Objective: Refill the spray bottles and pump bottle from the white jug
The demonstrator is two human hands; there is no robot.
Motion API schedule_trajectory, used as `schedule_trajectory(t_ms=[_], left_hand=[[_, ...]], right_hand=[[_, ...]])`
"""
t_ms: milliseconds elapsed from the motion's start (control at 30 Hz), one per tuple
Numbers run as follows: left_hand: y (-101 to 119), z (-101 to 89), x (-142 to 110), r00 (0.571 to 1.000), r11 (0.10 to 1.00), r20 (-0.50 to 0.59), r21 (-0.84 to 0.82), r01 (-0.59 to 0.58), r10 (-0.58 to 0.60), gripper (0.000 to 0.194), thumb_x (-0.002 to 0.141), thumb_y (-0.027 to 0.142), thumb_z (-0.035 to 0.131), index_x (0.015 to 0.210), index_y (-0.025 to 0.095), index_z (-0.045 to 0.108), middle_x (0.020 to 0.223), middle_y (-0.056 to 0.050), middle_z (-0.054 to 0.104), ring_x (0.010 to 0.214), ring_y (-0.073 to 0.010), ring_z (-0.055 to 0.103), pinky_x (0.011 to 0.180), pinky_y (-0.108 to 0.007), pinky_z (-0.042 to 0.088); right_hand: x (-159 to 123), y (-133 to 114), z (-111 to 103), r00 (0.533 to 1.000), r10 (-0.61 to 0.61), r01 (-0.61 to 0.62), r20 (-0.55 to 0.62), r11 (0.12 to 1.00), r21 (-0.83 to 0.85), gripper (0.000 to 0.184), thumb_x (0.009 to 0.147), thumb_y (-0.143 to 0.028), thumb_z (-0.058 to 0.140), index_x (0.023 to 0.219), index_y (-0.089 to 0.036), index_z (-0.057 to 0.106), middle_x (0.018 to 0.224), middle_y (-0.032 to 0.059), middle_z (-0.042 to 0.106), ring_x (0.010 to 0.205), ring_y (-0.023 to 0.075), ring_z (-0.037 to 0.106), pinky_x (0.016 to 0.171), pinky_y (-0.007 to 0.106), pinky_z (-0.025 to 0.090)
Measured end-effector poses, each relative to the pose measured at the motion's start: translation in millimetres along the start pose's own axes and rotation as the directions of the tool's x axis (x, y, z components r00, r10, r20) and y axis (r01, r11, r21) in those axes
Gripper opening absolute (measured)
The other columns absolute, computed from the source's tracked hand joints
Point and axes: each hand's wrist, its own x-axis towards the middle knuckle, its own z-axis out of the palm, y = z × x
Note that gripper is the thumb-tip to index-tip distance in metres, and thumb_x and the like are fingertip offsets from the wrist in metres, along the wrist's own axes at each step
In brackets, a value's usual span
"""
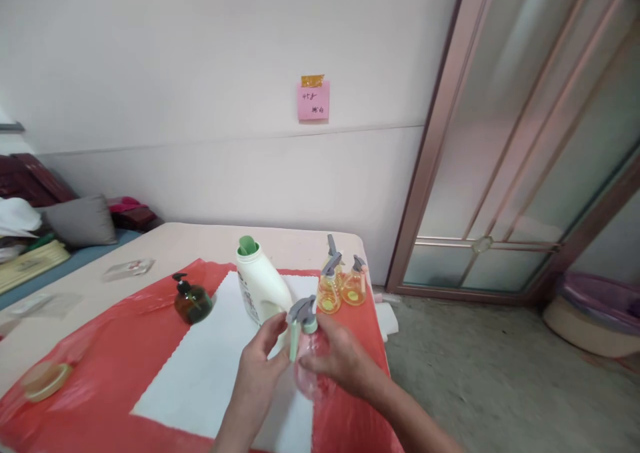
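A clear pinkish spray bottle [309, 373] with a grey head and pale green trigger is held in front of me, over the right part of the table. My left hand [260, 356] pinches it at the trigger and the side of its head. Around the bottle's body on the other side, my right hand [343, 359] is closed, its thumb across the front. Just behind stands a large white detergent jug [260, 283] with a green spout and no cap on it. Several yellowish spray bottles [329, 294] with grey heads stand behind my right hand.
A brown pump bottle [193, 303] stands left of the white sheet [193, 376]. Under both lies red plastic [120, 326] on the table. A round yellowish lid-like object [47, 381] lies far left. A pink note [313, 101] is taped to the wall; a tub [595, 313] sits on the floor at right.
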Motion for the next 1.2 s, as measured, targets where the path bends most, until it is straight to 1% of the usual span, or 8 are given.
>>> schedule_trajectory(t_ms=[133, 267, 433, 633, 800, 933, 1033, 1200], left_hand=[[4.0, -6.3, 2.2, 0.994, 0.998, -0.090, 0.008, 0.061, -0.060, 0.043, 0.060, 0.041, 0.084, 0.094, 0.017, 0.073, 0.107, -0.012, 0.074, 0.106, -0.0282, 0.065, 0.093, -0.036, 0.050], [7.3, -9.4, 0.4, 0.994, 0.996, -0.086, 0.056, 0.071, -0.066, 0.038, 0.063, 0.046, 0.081, 0.087, 0.018, 0.074, 0.097, -0.009, 0.076, 0.101, -0.0270, 0.067, 0.091, -0.034, 0.049], [5.3, -12.4, 2.1, 0.996, 0.995, -0.067, 0.078, 0.062, -0.057, 0.038, 0.063, 0.048, 0.080, 0.086, 0.018, 0.074, 0.094, -0.009, 0.076, 0.097, -0.0273, 0.067, 0.088, -0.034, 0.048], [2.8, -18.5, 5.9, 0.997, 0.991, -0.068, 0.127, 0.050, -0.042, 0.037, 0.065, 0.049, 0.077, 0.085, 0.018, 0.074, 0.094, -0.008, 0.075, 0.096, -0.0269, 0.067, 0.090, -0.036, 0.046], [2.3, -19.6, 7.5, 0.997, 0.989, -0.067, 0.141, 0.045, -0.035, 0.036, 0.063, 0.049, 0.078, 0.081, 0.018, 0.074, 0.086, -0.008, 0.075, 0.090, -0.0263, 0.066, 0.085, -0.035, 0.047], [0.5, -18.9, 8.3, 0.997, 0.990, -0.066, 0.133, 0.041, -0.033, 0.035, 0.062, 0.048, 0.079, 0.081, 0.019, 0.074, 0.085, -0.007, 0.075, 0.089, -0.0252, 0.066, 0.083, -0.033, 0.047], [0.2, -17.7, 8.0, 0.998, 0.990, -0.059, 0.134, 0.046, -0.038, 0.036, 0.062, 0.048, 0.078, 0.081, 0.019, 0.074, 0.083, -0.007, 0.074, 0.088, -0.0250, 0.066, 0.082, -0.032, 0.047], [-0.1, -18.0, 7.7, 0.998, 0.985, -0.046, 0.162, 0.060, -0.053, 0.036, 0.066, 0.049, 0.076, 0.085, 0.018, 0.074, 0.085, -0.006, 0.074, 0.090, -0.0257, 0.066, 0.084, -0.033, 0.046]], right_hand=[[18.0, 29.4, -26.1, 0.968, 0.088, -0.122, -0.233, 0.983, -0.137, 0.037, 0.067, -0.030, 0.065, 0.102, -0.022, 0.055, 0.090, 0.0033, 0.062, 0.082, 0.0233, 0.056, 0.074, 0.035, 0.039], [30.1, 51.0, -46.9, 0.934, 0.104, -0.162, -0.341, 0.976, -0.148, 0.030, 0.070, -0.028, 0.056, 0.099, -0.021, 0.055, 0.089, 0.0048, 0.065, 0.083, 0.0237, 0.061, 0.075, 0.036, 0.043], [31.3, 53.4, -55.7, 0.931, 0.081, -0.145, -0.356, 0.977, -0.159, 0.023, 0.069, -0.026, 0.055, 0.091, -0.023, 0.057, 0.090, 0.0040, 0.069, 0.084, 0.0231, 0.064, 0.077, 0.035, 0.046], [28.6, 51.6, -55.5, 0.901, 0.126, -0.236, -0.415, 0.945, -0.226, 0.009, 0.072, -0.026, 0.042, 0.072, -0.024, 0.051, 0.065, 0.0001, 0.059, 0.065, 0.0203, 0.056, 0.063, 0.033, 0.040], [23.6, 41.7, -52.1, 0.861, 0.163, -0.320, -0.483, 0.910, -0.264, 0.032, 0.072, -0.028, 0.048, 0.104, -0.023, 0.053, 0.101, 0.0075, 0.066, 0.086, 0.0254, 0.062, 0.071, 0.036, 0.041], [22.1, 35.0, -42.6, 0.896, 0.105, -0.248, -0.432, 0.925, -0.288, 0.069, 0.073, -0.030, 0.057, 0.139, -0.029, 0.037, 0.131, 0.0071, 0.057, 0.110, 0.0273, 0.058, 0.081, 0.037, 0.043], [25.8, 36.5, -39.1, 0.918, 0.076, -0.203, -0.388, 0.933, -0.298, 0.062, 0.077, -0.033, 0.055, 0.138, -0.033, 0.043, 0.127, 0.0037, 0.061, 0.108, 0.0264, 0.059, 0.082, 0.037, 0.044], [33.0, 43.7, -43.2, 0.902, 0.090, -0.225, -0.423, 0.933, -0.281, 0.044, 0.081, -0.034, 0.049, 0.123, -0.026, 0.054, 0.109, 0.0048, 0.068, 0.091, 0.0243, 0.063, 0.077, 0.036, 0.045]])
